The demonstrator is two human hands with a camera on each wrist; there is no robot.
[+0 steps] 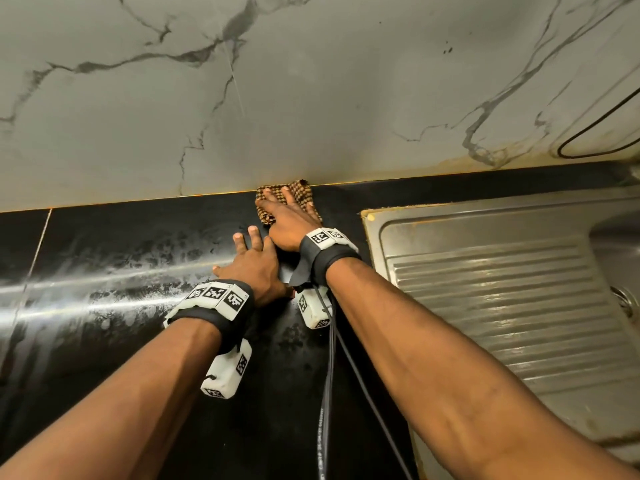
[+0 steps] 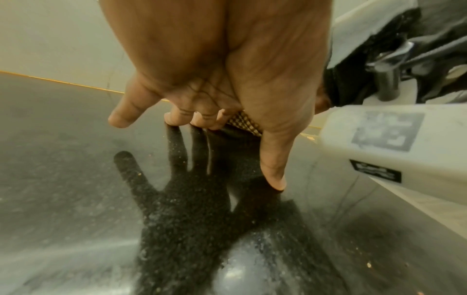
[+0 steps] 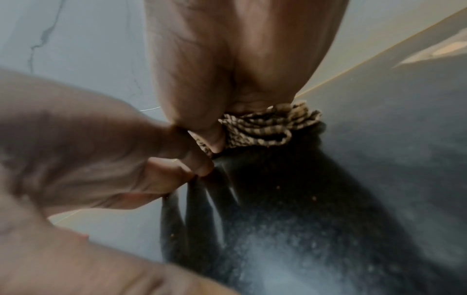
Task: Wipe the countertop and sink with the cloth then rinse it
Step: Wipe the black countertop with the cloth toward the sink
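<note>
A brown checked cloth (image 1: 302,192) lies bunched on the black countertop (image 1: 121,271), right against the foot of the wall. My right hand (image 1: 287,216) lies on it with fingers stretched flat, pressing it down. In the right wrist view the cloth (image 3: 265,127) bulges out under the palm (image 3: 227,79). My left hand (image 1: 249,258) sits just left of the right one, fingers spread and fingertips touching the bare, wet-streaked counter. It holds nothing. In the left wrist view the cloth (image 2: 243,121) peeks out past the left hand (image 2: 202,89).
A steel sink's ribbed drainboard (image 1: 485,271) starts just right of my right wrist, with the basin (image 1: 620,244) at the far right edge. A grey marble-look wall (image 1: 311,98) closes the back. A black cable (image 1: 327,393) hangs from my right wrist.
</note>
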